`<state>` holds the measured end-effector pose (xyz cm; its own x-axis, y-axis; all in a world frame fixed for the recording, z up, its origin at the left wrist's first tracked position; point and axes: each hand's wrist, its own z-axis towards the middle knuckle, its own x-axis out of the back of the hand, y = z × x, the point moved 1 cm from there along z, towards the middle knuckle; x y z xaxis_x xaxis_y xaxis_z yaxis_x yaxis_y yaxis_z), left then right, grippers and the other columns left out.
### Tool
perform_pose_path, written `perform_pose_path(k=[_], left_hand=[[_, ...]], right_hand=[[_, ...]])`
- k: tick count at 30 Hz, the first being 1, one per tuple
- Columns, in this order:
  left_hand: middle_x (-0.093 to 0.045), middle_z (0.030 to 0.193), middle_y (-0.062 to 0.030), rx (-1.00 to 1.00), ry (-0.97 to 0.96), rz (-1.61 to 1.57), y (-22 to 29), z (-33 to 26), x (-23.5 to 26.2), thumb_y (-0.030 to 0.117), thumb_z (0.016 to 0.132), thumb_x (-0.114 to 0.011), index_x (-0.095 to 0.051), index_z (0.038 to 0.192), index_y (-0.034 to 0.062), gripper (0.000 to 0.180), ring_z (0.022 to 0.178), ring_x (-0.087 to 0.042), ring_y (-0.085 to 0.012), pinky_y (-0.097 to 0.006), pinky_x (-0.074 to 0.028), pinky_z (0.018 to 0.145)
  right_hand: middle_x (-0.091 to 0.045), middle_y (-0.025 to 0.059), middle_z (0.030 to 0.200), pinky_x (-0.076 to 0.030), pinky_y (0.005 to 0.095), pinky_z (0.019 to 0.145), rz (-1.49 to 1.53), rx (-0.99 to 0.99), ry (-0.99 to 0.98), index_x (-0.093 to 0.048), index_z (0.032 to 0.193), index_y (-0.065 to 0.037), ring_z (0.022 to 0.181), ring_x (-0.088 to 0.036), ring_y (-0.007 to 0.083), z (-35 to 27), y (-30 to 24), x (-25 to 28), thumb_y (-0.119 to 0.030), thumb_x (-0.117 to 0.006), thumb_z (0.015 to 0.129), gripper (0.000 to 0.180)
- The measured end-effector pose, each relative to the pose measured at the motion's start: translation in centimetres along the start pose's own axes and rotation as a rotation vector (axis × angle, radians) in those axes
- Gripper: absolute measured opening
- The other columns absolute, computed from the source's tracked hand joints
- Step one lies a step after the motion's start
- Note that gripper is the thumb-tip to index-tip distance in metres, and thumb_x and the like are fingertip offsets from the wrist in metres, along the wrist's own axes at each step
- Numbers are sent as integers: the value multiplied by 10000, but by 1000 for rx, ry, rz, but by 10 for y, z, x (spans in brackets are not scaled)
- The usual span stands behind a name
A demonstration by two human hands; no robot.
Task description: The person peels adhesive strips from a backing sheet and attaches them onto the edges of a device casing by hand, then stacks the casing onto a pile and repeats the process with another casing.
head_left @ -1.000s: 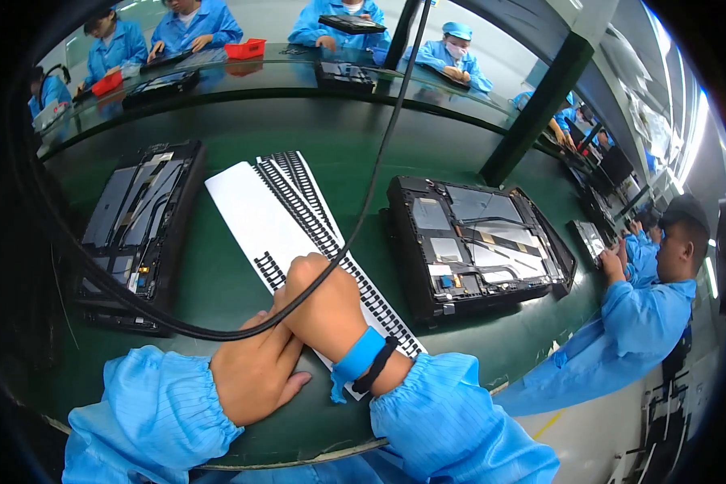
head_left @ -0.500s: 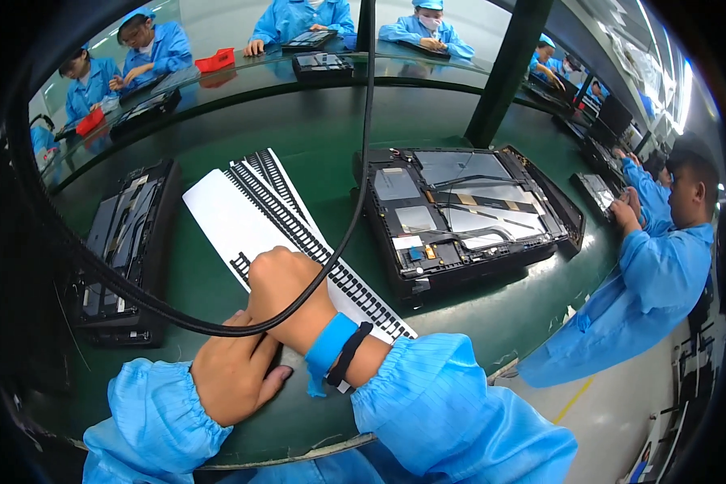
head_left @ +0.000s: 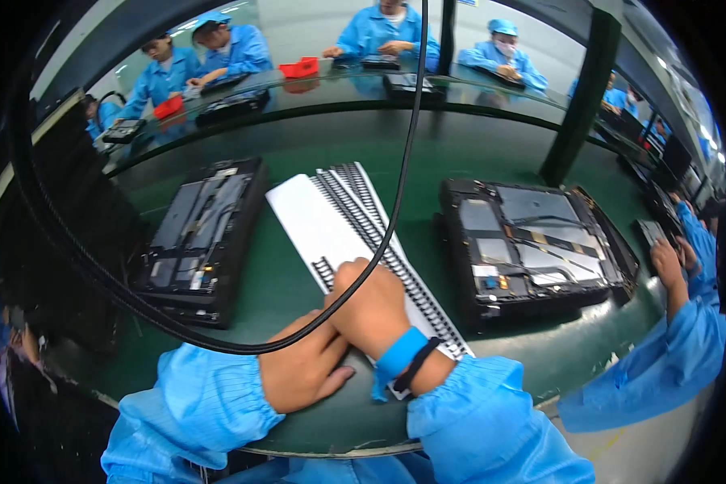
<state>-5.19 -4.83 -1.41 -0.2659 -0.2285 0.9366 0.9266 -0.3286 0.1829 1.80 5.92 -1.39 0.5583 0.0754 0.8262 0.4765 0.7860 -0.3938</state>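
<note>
White sheets [head_left: 302,210] edged with rows of black ladder-like strips lie slantwise on the green table, some overlapping. Over their lower part, my right hand [head_left: 371,298] is closed, knuckles up; its curled fingertips and anything in them are hidden. A blue band [head_left: 402,352] and a black band circle that wrist. My left hand [head_left: 305,367] lies low beside the sheets, palm down, its thumb stretched apart. Its fingertips run in against my right hand and are partly covered. Both hands touch each other.
Opened black devices with exposed grey cells stand left [head_left: 198,234] and right [head_left: 532,242] of the sheets. A black cable [head_left: 242,348] loops across the view in front of my hands. Co-workers in blue sit behind the ledge, near a red bin [head_left: 298,68]; another works at right.
The view has swung left, so the table, devices and hands all appear farther right. My hands keep about the same pose over the sheets.
</note>
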Motion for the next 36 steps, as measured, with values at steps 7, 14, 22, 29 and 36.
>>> perform_pose_path(k=[7,14,22,29,36], left_hand=[[-463,1057,-207,-36,59,-44,7,2,-3,176,671,-629,-492,1024,-31,431,1000,-460,-355,-393,-377,867],[-518,990,-184,-603,132,-602,55,21,20,89,715,-527,-553,933,-48,259,874,-529,-319,-376,-449,701],[-478,667,-42,-985,133,-945,153,92,28,189,712,-464,-480,690,59,132,635,-465,-178,-272,-357,569],[-475,715,-79,-889,-390,-637,129,105,41,195,751,-446,-521,816,2,218,655,-457,-186,-273,-364,611],[-514,989,-217,-800,-36,-113,121,183,31,102,718,-490,-519,934,-97,295,888,-515,-300,-361,-426,769]], right_hand=[[-537,208,655,-438,401,543,312,-15,-49,-541,590,19,609,-531,353,-16,6,34,-143,-530,661,177],[-508,106,654,-382,274,523,577,47,-145,-533,708,24,572,-488,200,-89,23,136,40,-542,638,73],[-524,86,728,-370,247,558,701,-246,276,-525,710,34,604,-463,141,-145,93,207,-1,-571,665,73],[-430,75,662,-300,229,575,604,-455,540,-434,619,-15,635,-391,135,-153,148,220,-154,-496,663,158],[-556,168,981,-297,342,883,577,-351,427,-526,635,-3,990,-449,254,-117,178,218,-26,-533,583,57]])
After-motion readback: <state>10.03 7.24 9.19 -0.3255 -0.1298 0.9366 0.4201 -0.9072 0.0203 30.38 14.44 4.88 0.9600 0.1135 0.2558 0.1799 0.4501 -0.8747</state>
